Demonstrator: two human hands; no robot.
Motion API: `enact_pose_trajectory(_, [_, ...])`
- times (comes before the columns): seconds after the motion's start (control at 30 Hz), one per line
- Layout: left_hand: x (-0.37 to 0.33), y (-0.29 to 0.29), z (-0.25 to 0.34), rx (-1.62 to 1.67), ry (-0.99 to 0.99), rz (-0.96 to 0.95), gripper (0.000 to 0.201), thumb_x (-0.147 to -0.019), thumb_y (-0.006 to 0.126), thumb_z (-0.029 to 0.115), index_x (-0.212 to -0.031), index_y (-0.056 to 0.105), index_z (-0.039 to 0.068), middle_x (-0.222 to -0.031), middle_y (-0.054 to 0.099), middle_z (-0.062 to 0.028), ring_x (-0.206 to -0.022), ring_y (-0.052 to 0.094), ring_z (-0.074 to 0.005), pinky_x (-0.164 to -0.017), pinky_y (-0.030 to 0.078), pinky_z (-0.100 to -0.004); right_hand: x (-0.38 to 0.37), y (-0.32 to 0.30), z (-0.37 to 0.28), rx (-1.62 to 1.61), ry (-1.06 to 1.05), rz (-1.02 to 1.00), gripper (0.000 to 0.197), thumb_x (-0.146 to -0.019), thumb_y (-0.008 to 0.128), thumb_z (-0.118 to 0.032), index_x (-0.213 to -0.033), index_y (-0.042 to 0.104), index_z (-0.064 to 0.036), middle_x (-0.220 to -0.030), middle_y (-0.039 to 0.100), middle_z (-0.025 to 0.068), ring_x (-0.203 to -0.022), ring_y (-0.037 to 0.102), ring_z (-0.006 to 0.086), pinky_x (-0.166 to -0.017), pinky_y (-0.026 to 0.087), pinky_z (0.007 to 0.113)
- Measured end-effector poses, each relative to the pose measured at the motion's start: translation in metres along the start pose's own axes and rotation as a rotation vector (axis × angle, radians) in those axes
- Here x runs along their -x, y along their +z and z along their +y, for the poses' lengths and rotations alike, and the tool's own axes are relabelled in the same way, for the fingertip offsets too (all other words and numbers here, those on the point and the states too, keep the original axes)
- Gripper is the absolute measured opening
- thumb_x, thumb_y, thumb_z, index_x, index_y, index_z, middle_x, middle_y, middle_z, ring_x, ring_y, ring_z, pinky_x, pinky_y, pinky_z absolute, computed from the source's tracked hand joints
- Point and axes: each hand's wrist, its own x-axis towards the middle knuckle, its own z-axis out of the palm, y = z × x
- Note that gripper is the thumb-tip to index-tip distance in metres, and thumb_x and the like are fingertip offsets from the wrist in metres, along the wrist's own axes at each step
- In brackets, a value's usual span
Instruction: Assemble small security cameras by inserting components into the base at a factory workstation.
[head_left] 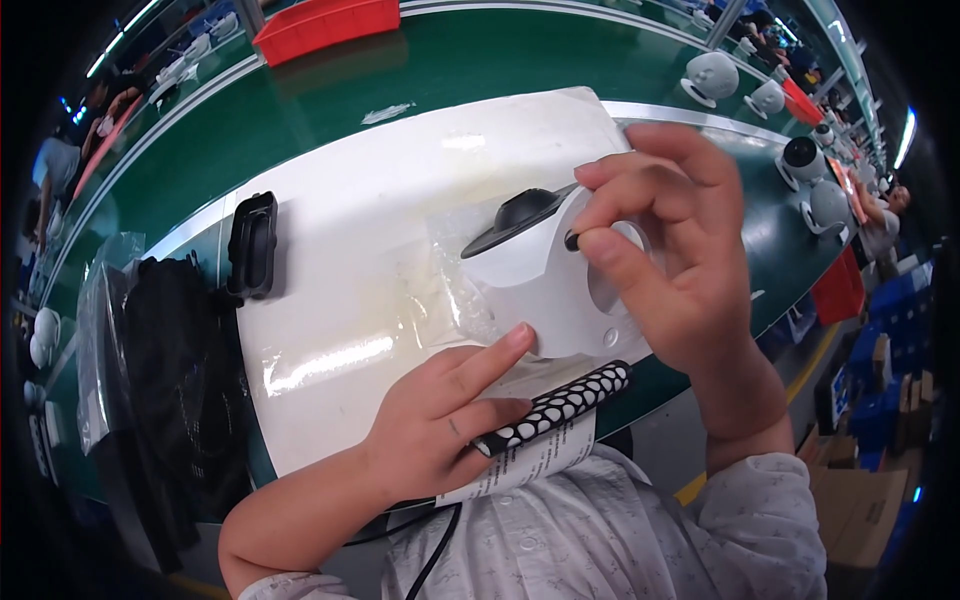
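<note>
A white rounded plastic housing (530,300) with a large round opening lies tilted on the white work board (350,250). A black domed disc (525,212) sits at its upper left. My right hand (680,240) is above the housing's right side, thumb and index finger pinching a small black round plug (572,241) close to its wall. My left hand (430,415) closes around one end of a black stick-shaped tool with white spots (565,405), its index finger stretched out and touching the housing's lower edge. The tool's far end points to the right.
Clear plastic film (455,280) lies under the housing. A black tray-like case (253,245) stands at the board's left, beside a black bag (185,350). A red bin (325,25) is at the back. White camera-like units (710,78) stand at the far right.
</note>
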Motion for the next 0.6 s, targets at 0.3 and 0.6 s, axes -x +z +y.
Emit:
enact_pose_trajectory(0.3, [0.002, 0.0, -0.001, -0.01, -0.011, -0.009, 0.035, -0.053, 0.06, 0.0, -0.087, 0.057, 0.005, -0.13, 0.04, -0.0164, -0.089, 0.056, -0.0319, -0.073, 0.047, -0.0361, 0.009, -0.007, -0.027, 0.89, -0.324, -0.277, 0.032, -0.067, 0.065, -0.006, -0.098, 0.057, -0.0057, -0.101, 0.06, 0.011, -0.095, 0.058, 0.0304, -0.085, 0.04, 0.041])
enact_pose_trajectory(0.6, [0.001, 0.001, -0.003, -0.037, 0.007, -0.046, 0.029, -0.058, 0.067, 0.001, -0.087, 0.062, 0.007, -0.138, 0.03, -0.017, -0.096, 0.055, -0.0261, -0.069, 0.047, -0.0303, 0.052, -0.012, -0.005, 0.397, 0.028, 0.003, 0.008, -0.075, 0.063, -0.009, -0.082, 0.059, -0.0061, -0.129, 0.039, 0.0225, -0.128, 0.024, 0.0389, -0.097, 0.028, 0.037])
